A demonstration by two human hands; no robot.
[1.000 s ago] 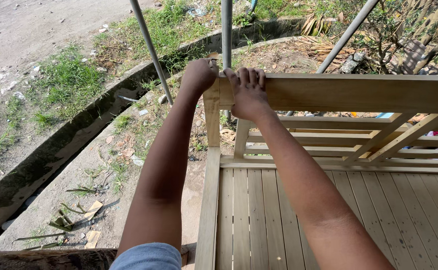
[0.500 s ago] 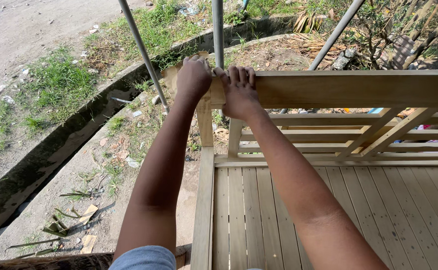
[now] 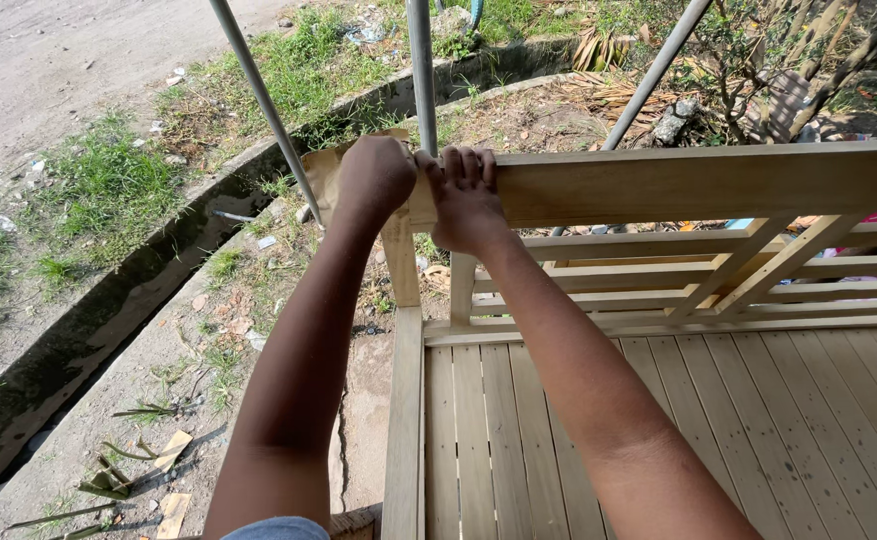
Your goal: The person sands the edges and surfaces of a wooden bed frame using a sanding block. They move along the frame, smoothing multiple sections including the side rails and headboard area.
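Close to the person lay the pale wooden slat floor [image 3: 678, 430] of an unpainted bench, and both bare arms reached up from it to the long, flat, light-brown wooden top rail [image 3: 708, 182], which ran sideways from left to right. The left hand [image 3: 373, 180] was curled shut, pressing a crumpled tan sheet of sandpaper [image 3: 320, 170] on the rail's left end. The right hand [image 3: 465, 200] sat touching it, fingers [image 3: 463, 165] hooked tight over the rail's top edge, and grey metal poles [image 3: 421, 70] stood behind.

The left hand [image 3: 376, 180] covers the corner of the top rail [image 3: 698, 182], so what its fingers hold there cannot be told, and the sandpaper-like sheet [image 3: 320, 172] under it is mostly hidden. The rail and slatted deck [image 3: 758, 420] run off the right edge, and the three poles [image 3: 420, 70] off the top.
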